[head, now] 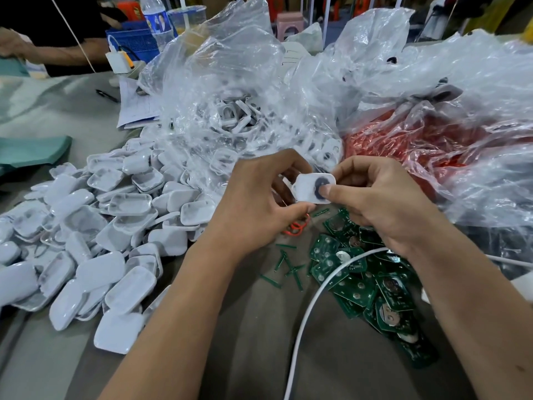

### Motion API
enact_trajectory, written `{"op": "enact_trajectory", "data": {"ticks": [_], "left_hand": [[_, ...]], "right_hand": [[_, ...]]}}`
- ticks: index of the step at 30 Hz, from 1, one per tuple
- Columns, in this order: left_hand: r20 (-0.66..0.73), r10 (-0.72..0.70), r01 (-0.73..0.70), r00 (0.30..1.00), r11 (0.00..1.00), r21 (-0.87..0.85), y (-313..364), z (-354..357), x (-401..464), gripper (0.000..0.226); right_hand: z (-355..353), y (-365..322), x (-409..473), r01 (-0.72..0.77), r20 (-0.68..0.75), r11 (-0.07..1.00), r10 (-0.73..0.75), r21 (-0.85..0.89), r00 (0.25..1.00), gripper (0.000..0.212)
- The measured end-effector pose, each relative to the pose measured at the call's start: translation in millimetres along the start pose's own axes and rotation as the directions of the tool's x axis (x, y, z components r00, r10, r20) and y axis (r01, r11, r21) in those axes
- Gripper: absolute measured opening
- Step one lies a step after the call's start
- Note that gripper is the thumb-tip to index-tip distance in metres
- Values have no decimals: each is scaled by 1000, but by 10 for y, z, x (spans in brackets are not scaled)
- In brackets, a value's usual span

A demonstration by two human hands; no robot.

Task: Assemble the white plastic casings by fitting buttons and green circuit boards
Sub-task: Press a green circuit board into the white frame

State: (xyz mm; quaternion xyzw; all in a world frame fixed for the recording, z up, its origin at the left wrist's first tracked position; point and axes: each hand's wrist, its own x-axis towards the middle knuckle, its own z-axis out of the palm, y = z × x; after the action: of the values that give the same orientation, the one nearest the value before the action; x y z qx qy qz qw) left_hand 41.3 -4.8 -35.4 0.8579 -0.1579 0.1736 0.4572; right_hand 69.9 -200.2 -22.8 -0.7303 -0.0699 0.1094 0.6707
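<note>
Both hands hold one small white rounded-rectangle plastic casing [313, 187] above the grey worktop [253, 336]. The left hand [256, 194] curls its fingers around the casing's left end, while the right hand [377, 197] pinches the right end, thumb pressed on what looks like a dark round button [320, 188]. A heap of white casings [109, 226] lies left; green circuit boards [366, 287] lie beneath the right wrist.

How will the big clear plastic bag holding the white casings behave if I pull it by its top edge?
The clear plastic bag looks thin and crumpled, so it would probably stretch and collapse, not slide stiffly. Its mouth lies open toward the loose white casings, so more may spill out. The film seems slippery.
</note>
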Motion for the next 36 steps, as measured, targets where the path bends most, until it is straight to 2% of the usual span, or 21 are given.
{"op": "enact_trajectory", "data": {"ticks": [5, 8, 12, 16, 18, 21, 23, 25, 26, 27, 29, 31, 32, 36], "left_hand": [[17, -99, 100, 995, 985, -140, -21, 36, -6, 42], [15, -174, 169, 985, 933, -319, -9, 94, 3, 51], [62, -237, 230, 970, 792, -565, -11, 132, 23, 56], [219, -229, 309, 948, 511, -802, 28, 184, 29, 46], [273, -224, 344, 935, 400, -850, 15, 199, 37, 42], [326, -213, 383, 921, 345, -857, -26, 183, 55, 42], [367, -207, 416, 907, 300, -858, -40, 162, 58, 51], [419, -190, 454, 888, 215, -865, -69, 130, 59, 58], [444, -156, 467, 882, 165, -869, -82, 108, 60, 59], [467, -111, 478, 877, 116, -871, -95, 89, 54, 61], [508, -28, 508, 861, 31, -861, -108, 75, 47, 65], [541, 33, 542, 840, -20, -840, -112, 52, 33, 62], [552, 52, 553, 832, -30, -832, -118, 54, 20, 57], [589, 83, 592, 804, -18, -806, -161, 47, -3, 40]], "right_hand": [[20, -7, -11, -15, -13, 1000, 15, 15, 1000, 13], [6, -23, -4, -50, 17, 993, 48, 107, 999, 13], [-18, -40, 13, -142, 174, 920, 82, 366, 981, 15], [24, -44, -7, -219, 320, 866, 72, 450, 945, 15], [38, -51, -19, -227, 322, 856, 76, 464, 944, 9], [37, -56, -29, -196, 290, 883, 72, 427, 954, 10], [-2, -70, -44, -176, 270, 900, 68, 399, 961, 15], [-54, -88, -46, -114, 186, 912, 42, 395, 982, 23], [-73, -95, -40, -32, 91, 923, -3, 384, 996, 24], [-82, -99, -41, 90, -28, 938, -86, 334, 996, 23], [-87, -121, -57, 372, -191, 925, -353, 74, 916, 19], [-37, -155, -94, 551, -143, 817, -574, -171, 807, 10], [-21, -170, -124, 599, -92, 765, -631, -238, 770, 7], [6, -219, -187, 640, 46, 685, -670, -349, 741, 3]]}}
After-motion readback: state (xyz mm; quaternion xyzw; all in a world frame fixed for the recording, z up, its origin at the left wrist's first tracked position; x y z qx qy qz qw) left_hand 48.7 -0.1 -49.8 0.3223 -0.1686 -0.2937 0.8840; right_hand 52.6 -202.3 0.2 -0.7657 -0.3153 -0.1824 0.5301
